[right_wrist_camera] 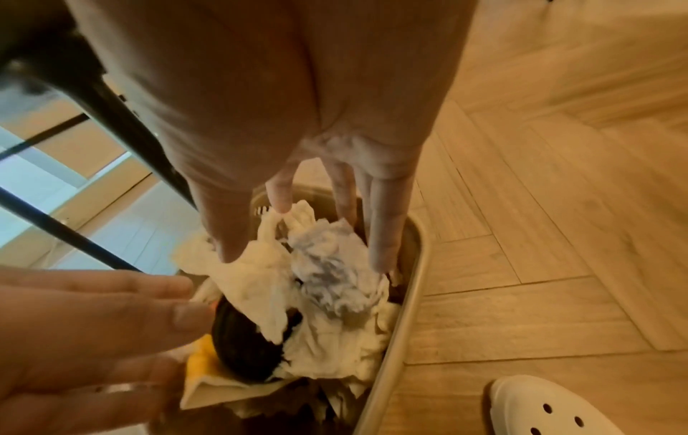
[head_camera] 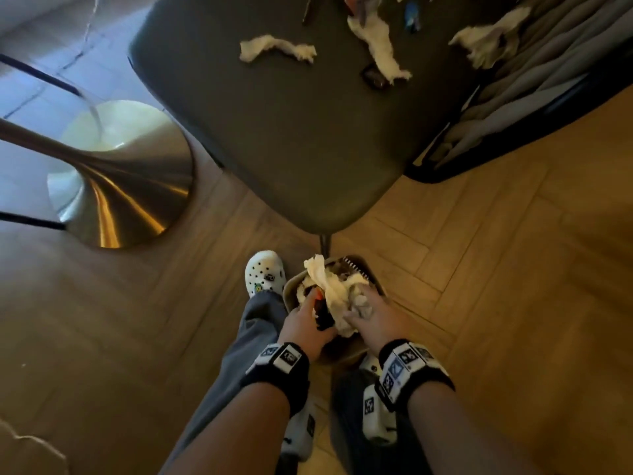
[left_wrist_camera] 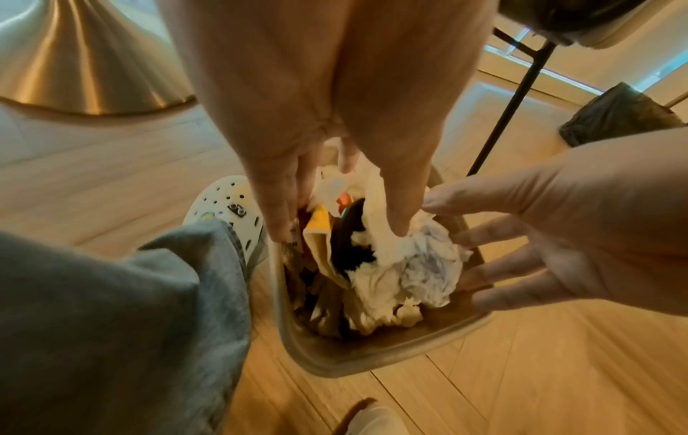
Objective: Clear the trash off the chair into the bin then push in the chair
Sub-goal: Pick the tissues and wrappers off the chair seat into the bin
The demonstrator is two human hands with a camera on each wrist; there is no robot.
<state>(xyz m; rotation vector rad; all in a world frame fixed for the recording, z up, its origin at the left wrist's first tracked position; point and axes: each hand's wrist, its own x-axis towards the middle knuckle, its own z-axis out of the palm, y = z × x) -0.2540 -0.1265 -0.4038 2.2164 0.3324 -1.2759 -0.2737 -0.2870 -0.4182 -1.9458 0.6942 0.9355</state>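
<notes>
The crumpled white paper tissues (head_camera: 337, 296) sit heaped at the top of the small beige plastic bin (left_wrist_camera: 324, 362) on the floor, over a dark round object (right_wrist_camera: 245, 350) and a yellow-and-cream wrapper (left_wrist_camera: 321, 235); both hands press down on the heap. The left hand (head_camera: 305, 323) reaches in from the bin's left, fingers long and nearly straight, its grip closed on nothing; the right hand (head_camera: 371, 313) has its fingers spread straight over a greyish wad (right_wrist_camera: 331, 279), grip likewise open. More twisted white tissue scraps (head_camera: 277, 49) lie well apart on the dark grey padded chair seat (head_camera: 291, 132), whose thin black leg (left_wrist_camera: 510, 109) stands just beyond the bin. The floor (head_camera: 513, 269) is pale wood in a herringbone pattern; a brass trumpet-shaped desk base (head_camera: 130, 186) stands to the left; white perforated clogs (head_camera: 265, 272) and grey trousers (left_wrist_camera: 111, 309) flank the bin. The small items at the seat's far edge are cut off and too blurred to name.
</notes>
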